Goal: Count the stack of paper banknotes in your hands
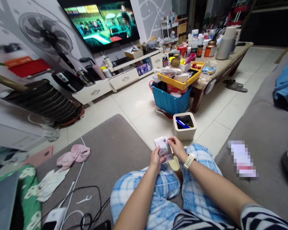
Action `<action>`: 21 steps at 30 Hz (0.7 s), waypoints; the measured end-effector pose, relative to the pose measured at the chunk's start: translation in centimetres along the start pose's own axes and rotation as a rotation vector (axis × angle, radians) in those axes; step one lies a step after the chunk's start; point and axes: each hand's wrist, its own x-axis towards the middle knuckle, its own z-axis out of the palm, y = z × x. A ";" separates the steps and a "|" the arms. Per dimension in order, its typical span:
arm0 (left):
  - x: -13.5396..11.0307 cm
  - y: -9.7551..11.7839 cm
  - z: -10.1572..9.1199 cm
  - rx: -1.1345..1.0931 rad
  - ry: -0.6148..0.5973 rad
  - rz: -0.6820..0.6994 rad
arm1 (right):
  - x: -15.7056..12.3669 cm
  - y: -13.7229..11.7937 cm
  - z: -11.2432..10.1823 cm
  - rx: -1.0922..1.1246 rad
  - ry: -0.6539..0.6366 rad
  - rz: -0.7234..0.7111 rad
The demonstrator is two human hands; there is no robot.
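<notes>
A stack of banknotes, pale purple with a "5" on the top note, is held above my knees. My left hand grips its lower left side, with the thumb lying across the face. At the upper right edge, my right hand pinches the notes between its fingers; a watch with a cream strap is on that wrist. Below the notes, a pale yellow object shows between my knees, partly hidden. Just beyond my hands stands a cream bin with a blue packet inside.
Grey sofa seats lie on both sides, with a pink cloth, cables and a power strip at left. A loaded blue basket stands by a crowded stone-topped table. Slippers lie on the tiles. A pixelated rectangle is at right.
</notes>
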 end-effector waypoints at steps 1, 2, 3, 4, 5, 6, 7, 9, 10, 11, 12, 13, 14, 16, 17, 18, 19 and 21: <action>0.0 0.0 0.1 -0.011 -0.002 -0.002 | -0.1 -0.2 -0.2 -0.011 0.023 -0.010; 0.0 0.1 0.1 -0.018 -0.005 -0.004 | -0.2 -0.4 -0.3 -0.017 0.036 -0.019; 0.0 0.1 0.1 -0.022 -0.005 0.000 | -0.2 -0.6 -0.4 -0.022 0.037 -0.023; 0.0 0.0 0.1 -0.023 -0.004 0.000 | -0.3 -0.8 -0.5 -0.028 0.032 -0.024; 0.1 0.0 0.1 -0.024 -0.006 0.000 | -0.3 -0.9 -0.5 -0.038 0.021 -0.021; 0.1 0.0 0.1 -0.024 -0.008 0.000 | -0.4 -1.0 -0.5 -0.051 0.010 -0.018; 0.1 -0.1 0.1 -0.024 -0.010 -0.002 | -0.4 -1.0 -0.5 -0.064 0.002 -0.018; 0.1 -0.1 0.1 -0.021 -0.013 -0.002 | -0.4 -1.1 -0.5 -0.082 -0.006 -0.022; 0.1 -0.1 0.1 -0.018 -0.013 -0.002 | -0.4 -1.1 -0.5 -0.084 -0.008 -0.025; 0.1 -0.1 0.1 -0.015 -0.012 -0.001 | -0.4 -1.0 -0.5 -0.084 -0.010 -0.027; 0.1 -0.2 0.1 -0.011 -0.013 0.000 | -0.4 -0.9 -0.5 -0.083 -0.012 -0.028; 0.1 -0.2 0.1 -0.008 -0.015 0.000 | -0.4 -0.9 -0.5 -0.084 -0.012 -0.028; 0.1 -0.2 0.1 -0.005 -0.018 -0.002 | -0.3 -0.8 -0.6 -0.088 -0.011 -0.027; 0.1 -0.2 0.1 0.001 -0.024 -0.006 | -0.3 -0.8 -0.6 -0.109 -0.008 -0.030; 0.2 -0.2 0.1 0.002 -0.026 -0.009 | -0.3 -0.8 -0.6 -0.123 -0.007 -0.033; 0.2 -0.2 0.1 0.001 -0.029 -0.010 | -0.3 -0.8 -0.6 -0.137 -0.005 -0.036; 0.2 -0.2 0.1 -0.004 -0.030 -0.012 | -0.3 -0.9 -0.7 -0.150 -0.005 -0.038; 0.3 -0.1 0.0 -0.018 -0.025 -0.021 | -0.3 -1.0 -0.7 -0.162 -0.006 -0.043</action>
